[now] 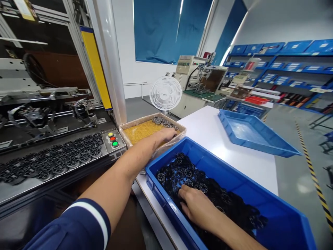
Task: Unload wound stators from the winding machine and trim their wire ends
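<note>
My left hand (168, 134) reaches across to the right end of a plastic-lined box (125, 136), its fingers curled down near the far-right corner. Whatever those fingers hold is hidden. A yellow layer (142, 130) covers much of the box, and grey-black spoked wheels (162, 121) lie along its back right side. Inside a deep blue bin (221, 159), my right hand (196, 205) is down among a heap of black spoked plastic wheels (188, 172). Its fingers are bent together into the heap, and the fingertips are covered, so what they grip does not show.
On the left, rows of black wheels (65, 156) lie on a machine bed beside coloured push buttons (112, 139). Behind the lined box stands a white fan (165, 93). A shallow blue tray (249, 130) rests on the white table (208, 128). Shelving (283, 66) stands farther back.
</note>
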Tool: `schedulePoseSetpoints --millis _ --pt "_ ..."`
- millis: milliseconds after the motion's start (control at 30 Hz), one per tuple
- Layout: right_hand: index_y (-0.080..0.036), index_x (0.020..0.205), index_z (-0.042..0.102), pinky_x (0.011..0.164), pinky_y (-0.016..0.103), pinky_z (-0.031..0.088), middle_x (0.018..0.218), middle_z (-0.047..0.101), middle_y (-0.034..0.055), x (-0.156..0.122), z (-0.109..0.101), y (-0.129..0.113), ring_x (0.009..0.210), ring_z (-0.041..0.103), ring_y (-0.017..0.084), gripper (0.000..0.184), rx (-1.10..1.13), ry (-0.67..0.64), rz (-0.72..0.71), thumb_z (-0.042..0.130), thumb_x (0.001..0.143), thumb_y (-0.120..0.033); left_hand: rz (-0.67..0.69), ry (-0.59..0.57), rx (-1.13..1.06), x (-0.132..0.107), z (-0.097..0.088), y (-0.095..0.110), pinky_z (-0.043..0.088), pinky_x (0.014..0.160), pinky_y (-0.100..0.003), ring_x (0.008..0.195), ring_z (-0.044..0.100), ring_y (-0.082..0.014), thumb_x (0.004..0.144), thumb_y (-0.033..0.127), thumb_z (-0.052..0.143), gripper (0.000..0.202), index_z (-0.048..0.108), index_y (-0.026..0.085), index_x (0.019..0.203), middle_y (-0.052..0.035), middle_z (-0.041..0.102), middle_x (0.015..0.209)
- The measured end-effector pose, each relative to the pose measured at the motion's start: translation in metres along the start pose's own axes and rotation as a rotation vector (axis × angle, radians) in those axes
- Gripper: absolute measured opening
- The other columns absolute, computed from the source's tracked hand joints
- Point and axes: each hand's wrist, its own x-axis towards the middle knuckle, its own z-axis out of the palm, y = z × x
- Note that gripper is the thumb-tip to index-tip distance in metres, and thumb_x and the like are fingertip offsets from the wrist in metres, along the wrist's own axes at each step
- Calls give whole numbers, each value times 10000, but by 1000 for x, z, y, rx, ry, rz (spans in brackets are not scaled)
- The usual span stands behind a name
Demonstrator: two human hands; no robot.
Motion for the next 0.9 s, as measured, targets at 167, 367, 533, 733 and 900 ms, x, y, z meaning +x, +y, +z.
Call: schedulePoseSetpoints --millis 167,367,533,733,900 --pt "-163 997 706 872 328 526 1080 696 129 3 5 3 961 695 242 285 42 -10 -30 462 868 -94 -91 63 -72 -19 -16 0 544 903 -456 1071 624 -235 929 339 598 332 590 165 1211 -98 613 1241" --pt "-160 1022 701 909 379 524 1054 716 130 7 13 13 1005 683 262 311 72 59 -122 422 886 -140 -41 309 -270 -126 -45 23 457 996 -321 1099 581 -182 941 291 567 365 581 186 1291 -96 572 1243" --pt "-182 966 665 828 416 565 970 723 134 13 22 29 893 705 274 251 102 345 -193 434 915 -268 -27 546 -967 -276 -1 49 487 737 -259 780 573 -121 862 264 655 320 671 128 1152 -76 650 1031" --pt "-202 998 642 763 382 570 927 719 88 2 -4 -22 793 706 243 140 91 795 -382 577 903 -281 -370 569 -1558 -380 61 72 460 662 -215 672 542 -80 763 261 767 403 690 134 1137 -6 626 759" --pt "-192 993 648 748 308 566 901 698 63 -22 -18 -110 820 680 184 154 360 769 -666 602 873 -107 -272 545 -1557 -394 68 92 537 730 -237 796 637 -114 658 153 844 537 697 192 1173 -80 708 1073"
